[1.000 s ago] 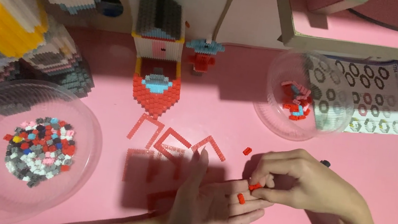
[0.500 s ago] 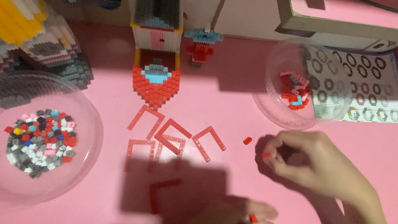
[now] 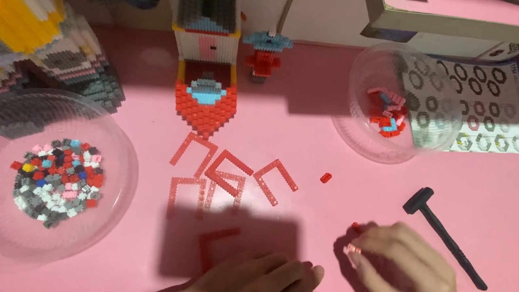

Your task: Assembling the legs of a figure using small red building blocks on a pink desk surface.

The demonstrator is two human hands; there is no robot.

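Right, I'm seeing the right hand [image 3: 411, 277] pinching small red bricks [image 3: 353, 240] at its fingertips, low on the pink table [image 3: 340, 129]. Left hand [image 3: 255, 291] is lying flat, gripping nothing, beside a red L-piece [image 3: 216, 243]. Risk: a brick popping loose, or a sleeve sweeping the red frames [image 3: 229, 175]. Black hammer [image 3: 446, 236] is crowding the right; the near edge is close.

A pink desk [image 3: 314, 133] carries two clear plastic bowls: one of mixed bricks [image 3: 51, 176] near its left edge, one of red bricks [image 3: 396, 103] toward the back right. Red angled brick strips [image 3: 230, 172] lie mid-desk, a black hammer tool [image 3: 443, 234] toward the right edge.
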